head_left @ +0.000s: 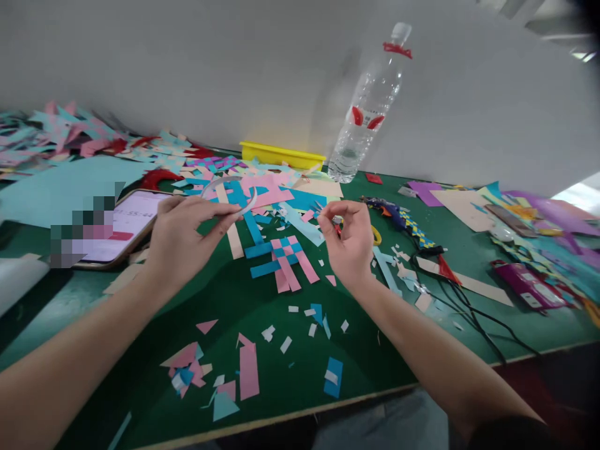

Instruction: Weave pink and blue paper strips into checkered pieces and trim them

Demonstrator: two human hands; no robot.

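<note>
— Left hand: state?

— Pinching, thumb to forefinger, on a thin whitish strip, bent in a loose curve. Raised above the desk, apparently to keep clear of the litter. Gripped by fingertips only, probably to leave most of the strip uncovered.

— And right hand?

— Curled, palm partly turned in, thumb near forefinger. Cannot tell whether pressed together or pinching anything small. Level with the left, seemingly for a clear gap between the two.

— Location of the woven piece?

— Flat on the desk, between and slightly below both hands in view, well in from the near edge. Pink strips crossed with blue, loose ends outward. Laid centrally, likely for sight and reach from both sides.

— Toward the left edge?

— Phone, screen up with digits showing, beside the left wrist. Placed face up presumably for reading at a glance.

— Far edge?

— Yellow tray lengthwise by the wall, perhaps to save room in front. Clear bottle just beside, probably set back to avoid knocks.

— Near edge?

— Pink, blue and white scraps, scattered without evident order.

— Right side?

— Purple packet and black cords, off to the side of the woven piece.
</note>
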